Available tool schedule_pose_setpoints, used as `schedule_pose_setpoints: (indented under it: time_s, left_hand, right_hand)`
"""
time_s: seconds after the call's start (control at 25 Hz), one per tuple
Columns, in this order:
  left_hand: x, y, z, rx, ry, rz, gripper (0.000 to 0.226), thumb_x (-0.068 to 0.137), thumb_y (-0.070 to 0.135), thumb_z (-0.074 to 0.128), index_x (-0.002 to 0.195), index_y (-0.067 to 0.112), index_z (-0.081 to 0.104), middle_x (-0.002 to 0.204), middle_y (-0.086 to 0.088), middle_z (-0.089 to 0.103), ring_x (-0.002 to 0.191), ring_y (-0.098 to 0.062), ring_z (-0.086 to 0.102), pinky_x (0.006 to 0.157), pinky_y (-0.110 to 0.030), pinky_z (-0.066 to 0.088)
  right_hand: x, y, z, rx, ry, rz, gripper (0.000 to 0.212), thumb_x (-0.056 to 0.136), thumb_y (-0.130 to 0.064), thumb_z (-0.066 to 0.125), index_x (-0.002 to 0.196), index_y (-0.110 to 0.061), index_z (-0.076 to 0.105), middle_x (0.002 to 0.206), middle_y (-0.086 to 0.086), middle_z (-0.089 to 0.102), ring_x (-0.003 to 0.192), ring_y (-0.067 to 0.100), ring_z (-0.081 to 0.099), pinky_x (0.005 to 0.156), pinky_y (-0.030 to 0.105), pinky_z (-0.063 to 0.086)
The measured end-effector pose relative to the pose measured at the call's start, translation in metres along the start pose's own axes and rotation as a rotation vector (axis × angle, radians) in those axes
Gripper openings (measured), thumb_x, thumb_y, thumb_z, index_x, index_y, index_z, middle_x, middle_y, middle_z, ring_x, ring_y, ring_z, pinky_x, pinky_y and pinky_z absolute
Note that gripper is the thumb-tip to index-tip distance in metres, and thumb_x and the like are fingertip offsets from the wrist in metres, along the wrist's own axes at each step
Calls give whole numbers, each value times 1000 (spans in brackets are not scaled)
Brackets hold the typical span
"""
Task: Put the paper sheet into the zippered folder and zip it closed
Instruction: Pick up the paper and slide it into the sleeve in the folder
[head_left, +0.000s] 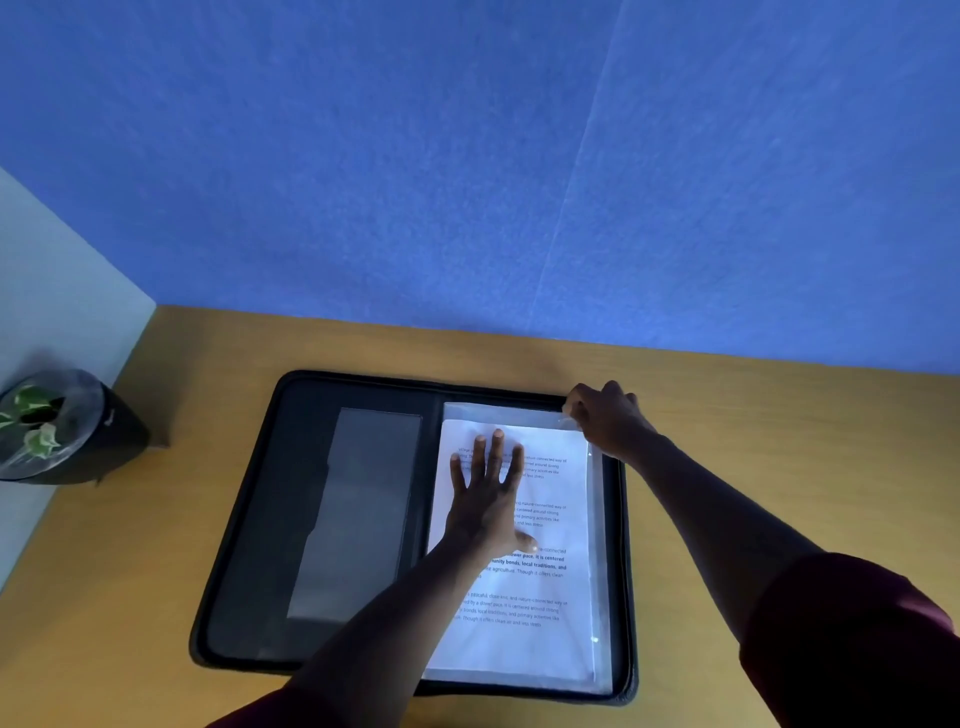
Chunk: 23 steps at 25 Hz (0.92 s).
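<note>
Head camera view looks down on a wooden desk (156, 519) that fills the lower half of the frame, with a blue wall (467, 156) above it. A black zippered folder (249, 519) lies open and flat in the lower middle of the frame, its two halves side by side. On the left half there is a grey see-through pocket (358, 509), and it looks to hold nothing that I can tell. On the right half lies the paper sheet (545, 587), white with printed lines of text, and it seems to sit under or inside a clear plastic sleeve (600, 545) whose edge shows along the right side and along the top of the sheet; whether the sheet is fully inside I cannot tell. The left hand (488, 488) rests flat on the upper part of the sheet, palm down, with the fingers spread wide and the thumb out to the right, so it presses the paper and grips nothing. The right hand (608, 415) is at the upper right corner of the right half, and its fingers are closed narrowly on the corner of the clear sleeve, touching it near the folder's edge. Both forearms reach in from the bottom of the frame, each with a dark red sleeve (852, 639) near the elbow. At the left edge of the frame a dark pot (114, 441) with a green plant (31, 421) stands on the desk, well apart from the folder.
</note>
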<state>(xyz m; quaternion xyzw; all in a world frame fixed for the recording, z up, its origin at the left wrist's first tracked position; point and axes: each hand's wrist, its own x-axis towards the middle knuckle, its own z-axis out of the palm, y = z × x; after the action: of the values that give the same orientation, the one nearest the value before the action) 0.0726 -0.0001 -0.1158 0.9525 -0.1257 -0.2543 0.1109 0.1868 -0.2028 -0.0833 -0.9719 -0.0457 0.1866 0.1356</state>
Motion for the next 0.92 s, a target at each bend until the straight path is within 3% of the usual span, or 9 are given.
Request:
schedule_pose_setpoints:
  time_s: [0.16,0.36,0.52,0.72,0.92]
  left_hand:
    - [0,-1,1,-5,-7,9,137,67,63,78,154,19,-19,154,-12,-40,140,-35,-39,114,-60,-19]
    - [0,-2,1,0,3,12,137,67,64,77,155,18,-17,156,-13,-37,143,-36,-35,114,-61,-16]
    - [-4,1,0,12,25,16,135,68,62,76,155,18,-17,156,-13,-36,144,-35,-34,115,-59,-16]
    - [-24,6,15,11,80,65,110,84,51,67,157,23,-11,158,-10,-32,148,-33,-25,119,-51,-10]
    - [-65,7,38,19,135,6,99,92,47,60,157,22,-12,162,-12,-24,151,-34,-16,122,-50,-2]
  right_hand:
    - [-5,-1,-9,144,146,33,15,95,-24,54,108,-19,60,104,12,62,88,29,62,74,38,56]
    - [-37,-10,14,149,119,54,45,90,-22,63,132,-11,51,136,8,51,125,27,50,94,39,49]
    - [-71,-22,47,96,88,67,63,92,-27,63,148,-14,36,160,7,26,141,28,36,109,42,39]
    - [-121,-29,83,-70,120,-43,62,94,-34,59,150,-18,35,163,7,20,148,28,23,117,44,28]
    - [-153,-14,93,-77,76,25,73,94,-36,58,154,-21,21,165,4,12,149,27,17,116,44,26]
